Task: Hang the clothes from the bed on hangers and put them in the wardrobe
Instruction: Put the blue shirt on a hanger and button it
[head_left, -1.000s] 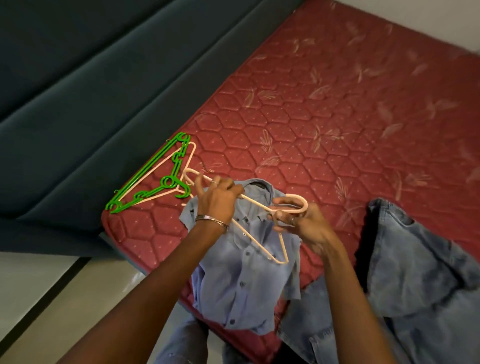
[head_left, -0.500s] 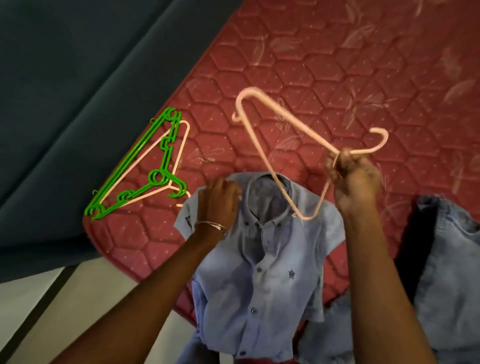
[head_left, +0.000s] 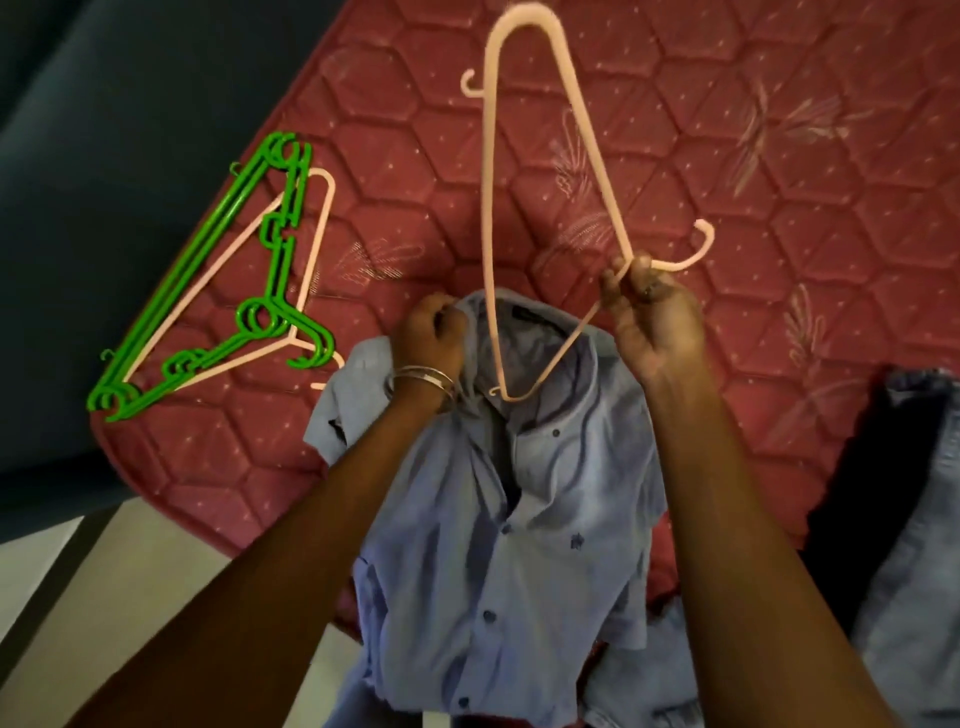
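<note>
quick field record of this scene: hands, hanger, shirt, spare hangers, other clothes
left hand: grips the shirt collar
right hand: holds pink hanger by its neck
pink hanger: raised, lower corner inside the collar opening
shirt: blue, buttoned, lying over mattress edge
mattress: red, quilted
spare hangers: green and pink, stacked left of the shirt
denim garment: right of the shirt

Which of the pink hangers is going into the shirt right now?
The pink hanger gripped at its neck by the right hand; its lower corner enters the shirt collar. The other lies under green hangers.

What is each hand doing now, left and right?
Left hand: grips the blue shirt at its collar.
Right hand: pinches the pink hanger near its hook.
</note>
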